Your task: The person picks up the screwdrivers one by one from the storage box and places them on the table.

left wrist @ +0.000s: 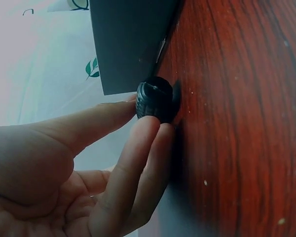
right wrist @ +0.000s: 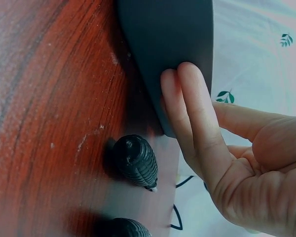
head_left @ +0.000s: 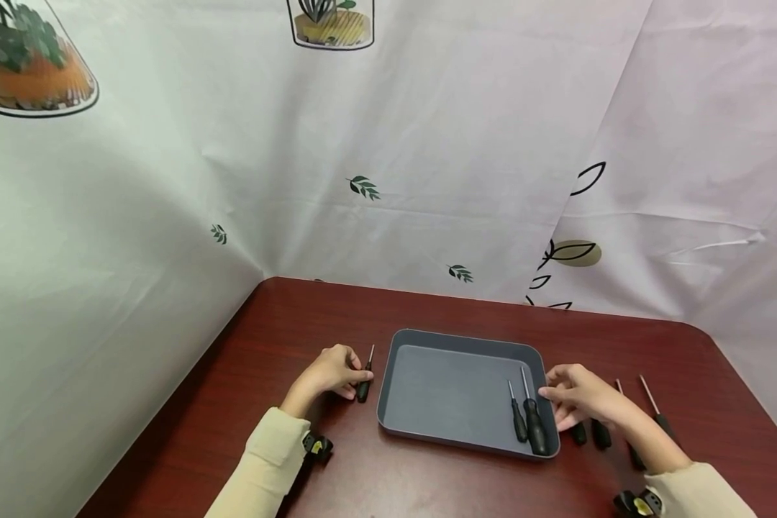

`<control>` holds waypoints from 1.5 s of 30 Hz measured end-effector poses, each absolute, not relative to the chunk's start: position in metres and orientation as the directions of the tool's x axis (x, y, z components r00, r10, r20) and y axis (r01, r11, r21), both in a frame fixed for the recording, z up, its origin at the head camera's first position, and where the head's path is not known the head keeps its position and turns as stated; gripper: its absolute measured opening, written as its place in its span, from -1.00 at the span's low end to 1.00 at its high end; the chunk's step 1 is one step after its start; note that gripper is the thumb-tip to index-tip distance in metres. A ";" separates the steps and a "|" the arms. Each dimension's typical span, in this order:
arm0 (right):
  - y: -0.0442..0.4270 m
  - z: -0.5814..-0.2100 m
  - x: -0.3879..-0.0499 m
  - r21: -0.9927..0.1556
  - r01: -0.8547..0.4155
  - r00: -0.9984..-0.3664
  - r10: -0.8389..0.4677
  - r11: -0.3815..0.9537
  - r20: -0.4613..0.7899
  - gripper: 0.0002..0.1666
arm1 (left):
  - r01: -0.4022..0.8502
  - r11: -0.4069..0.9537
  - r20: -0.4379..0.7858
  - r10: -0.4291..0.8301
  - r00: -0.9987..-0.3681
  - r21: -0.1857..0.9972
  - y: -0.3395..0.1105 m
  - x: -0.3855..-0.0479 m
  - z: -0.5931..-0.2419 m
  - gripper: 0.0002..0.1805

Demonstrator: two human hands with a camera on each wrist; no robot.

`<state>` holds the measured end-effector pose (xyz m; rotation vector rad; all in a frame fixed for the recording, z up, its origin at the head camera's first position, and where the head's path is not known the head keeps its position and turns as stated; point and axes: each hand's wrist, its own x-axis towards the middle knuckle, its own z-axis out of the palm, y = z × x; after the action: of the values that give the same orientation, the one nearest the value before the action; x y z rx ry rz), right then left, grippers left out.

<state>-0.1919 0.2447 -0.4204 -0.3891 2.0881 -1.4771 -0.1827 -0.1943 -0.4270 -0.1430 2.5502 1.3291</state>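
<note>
On the table left of the grey tray (head_left: 453, 433), my left hand (head_left: 332, 371) pinches the black handle of a small screwdriver (head_left: 363, 389), its shaft pointing away. In the left wrist view the thumb and fingers of the hand (left wrist: 113, 173) meet on either side of the handle end (left wrist: 155, 101). My right hand (head_left: 583, 394) holds the tray's right wall, thumb over the rim; in the right wrist view two fingers of the hand (right wrist: 222, 143) lie along the outer wall (right wrist: 163, 34). Inside the tray, at its right side, lie a small screwdriver (head_left: 519, 421) and a larger one (head_left: 535, 428).
Several screwdrivers lie right of the tray, partly under my right hand and forearm, among them one handle (head_left: 601, 434) and a long shaft (head_left: 650, 395). In the right wrist view a ribbed handle (right wrist: 137, 160) stands out below the fingers. A patterned cloth (head_left: 427, 180) hangs behind the table.
</note>
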 end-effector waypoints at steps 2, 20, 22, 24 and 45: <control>0.245 -0.421 -0.192 -0.934 0.073 -0.808 -0.528 0.350 -0.261 -0.49 | -0.207 0.578 -0.279 0.037 -0.960 0.789 -0.194 -0.183 -0.427 -0.74; 0.245 -0.421 -0.191 -0.933 0.071 -0.812 -0.522 0.353 -0.259 -0.47 | -0.204 0.582 -0.279 0.042 -0.959 0.788 -0.193 -0.184 -0.426 -0.75; 0.245 -0.421 -0.191 -0.932 0.069 -0.813 -0.521 0.356 -0.259 -0.47 | -0.201 0.583 -0.277 0.043 -0.960 0.787 -0.193 -0.183 -0.426 -0.76; 0.245 -0.421 -0.191 -0.931 0.068 -0.813 -0.521 0.358 -0.260 -0.46 | -0.199 0.582 -0.273 0.042 -0.961 0.789 -0.193 -0.183 -0.425 -0.76; 0.245 -0.419 -0.192 -0.924 0.069 -0.813 -0.516 0.377 -0.271 -0.39 | 0.038 0.547 -0.098 0.219 -0.971 0.836 -0.162 -0.176 -0.398 -0.78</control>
<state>-0.1916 0.2454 -0.4193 -0.3836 2.1131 -1.4534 -0.1761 -0.1624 -0.3981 0.2179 2.5908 1.3929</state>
